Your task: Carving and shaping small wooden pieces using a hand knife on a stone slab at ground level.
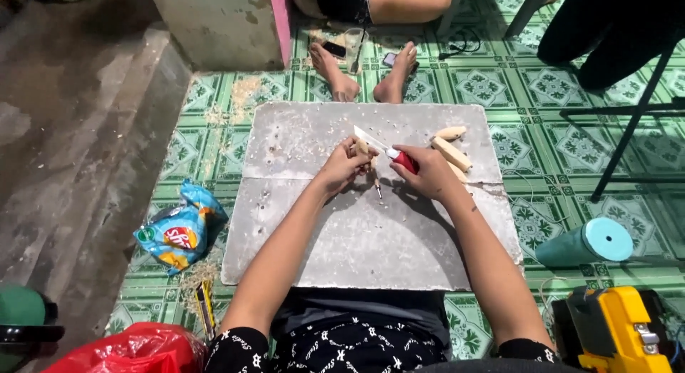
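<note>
Three wooden pieces [451, 152]; one knife [385, 150]; one slab [357, 244].

The floor [564, 159] is laid with green patterned tiles, strewn with wood shavings [242, 95] near a scuffed concrete pillar [214, 23] with a pink edge. To the left runs a bare grey concrete strip [71, 145], stepped and stained. A grey stone slab [371, 252] lies flat on the tiles as the surface, and black metal furniture legs [628, 130] stand at the right under even, soft light.
</note>
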